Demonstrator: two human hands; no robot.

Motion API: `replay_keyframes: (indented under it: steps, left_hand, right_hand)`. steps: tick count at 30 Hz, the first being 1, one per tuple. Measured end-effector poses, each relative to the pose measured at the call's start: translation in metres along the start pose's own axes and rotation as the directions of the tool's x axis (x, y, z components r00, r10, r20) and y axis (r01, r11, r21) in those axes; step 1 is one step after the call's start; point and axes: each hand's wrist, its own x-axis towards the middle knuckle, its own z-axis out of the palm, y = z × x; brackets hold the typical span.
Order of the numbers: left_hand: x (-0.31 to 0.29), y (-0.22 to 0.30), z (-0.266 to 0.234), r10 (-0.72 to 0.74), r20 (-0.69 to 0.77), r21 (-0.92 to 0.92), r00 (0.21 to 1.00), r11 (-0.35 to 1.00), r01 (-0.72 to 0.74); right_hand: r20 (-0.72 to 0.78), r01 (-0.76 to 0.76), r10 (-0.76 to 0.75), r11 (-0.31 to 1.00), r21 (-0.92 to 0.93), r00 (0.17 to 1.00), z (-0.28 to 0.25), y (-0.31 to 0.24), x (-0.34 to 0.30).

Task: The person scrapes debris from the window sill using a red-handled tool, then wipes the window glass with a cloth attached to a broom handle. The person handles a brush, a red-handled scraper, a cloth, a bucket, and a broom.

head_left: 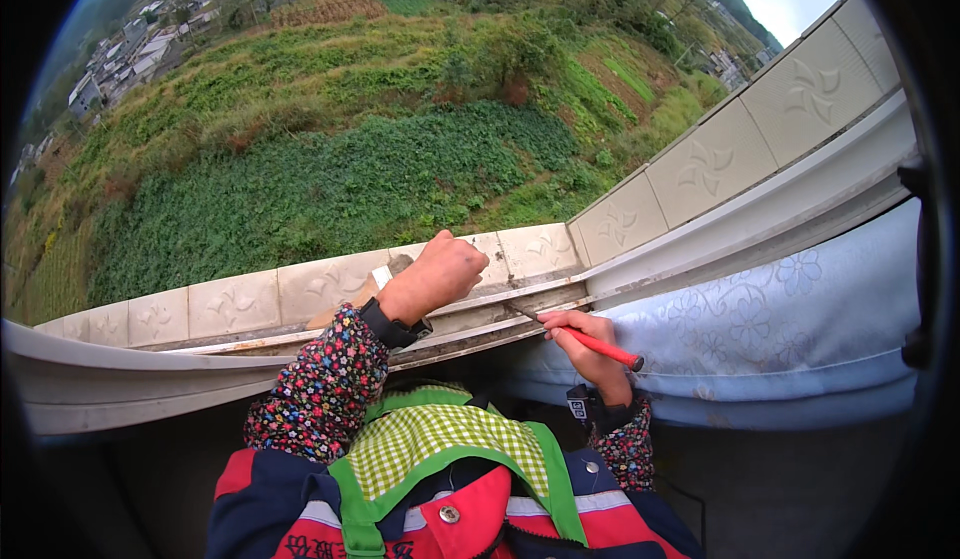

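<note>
A screwdriver-like tool with a red handle (602, 347) and a thin dark shaft is gripped in my right hand (590, 354). Its tip rests in the dirty channel of the window track (480, 321). My left hand (440, 277) is closed above the outer rail, left of the tool's tip; whatever its curled fingers hold is hidden. Behind my left wrist, what looks like a brush (381, 277), with a tan wooden handle and pale band, lies on the sill, partly covered by the hand and forearm.
Cream tiles (232, 309) with embossed pinwheel shapes line the outer ledge, which drops to green vegetation (350, 174). At right, a white frame (760, 229) runs upward beside a pale blue floral curtain (750, 329). A green checked apron (450, 449) covers my chest.
</note>
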Motion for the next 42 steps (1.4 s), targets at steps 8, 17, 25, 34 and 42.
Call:
replay_keyframes:
  steps: [8,17,25,34,42]
  left_hand:
    - [-0.001,-0.001,-0.001,0.001,-0.002,-0.003,1.0,1.0,-0.001]
    - [-0.002,-0.002,-0.002,-0.021,0.021,-0.026,1.0,0.999,0.022]
    - [-0.002,-0.002,0.0,-0.035,0.041,-0.003,0.999,0.999,0.036]
    - [-0.009,0.003,0.006,-0.036,0.244,0.002,0.969,0.999,0.037]
    - [-0.013,0.003,0.02,-0.016,0.24,0.099,0.971,0.995,-0.008]
  right_hand:
    - [-0.059,0.014,-0.015,1.0,-0.018,0.998,0.0,-0.001,0.001]
    - [-0.055,-0.055,0.054,0.998,-0.027,0.997,-0.003,-0.005,0.004]
    - [-0.014,-0.014,0.014,1.0,0.013,1.0,-0.001,-0.001,0.005]
    - [-0.059,0.014,-0.014,1.0,0.002,0.998,0.0,0.003,0.003]
    - [-0.116,-0.038,0.038,0.999,0.007,0.993,-0.007,0.0,0.003]
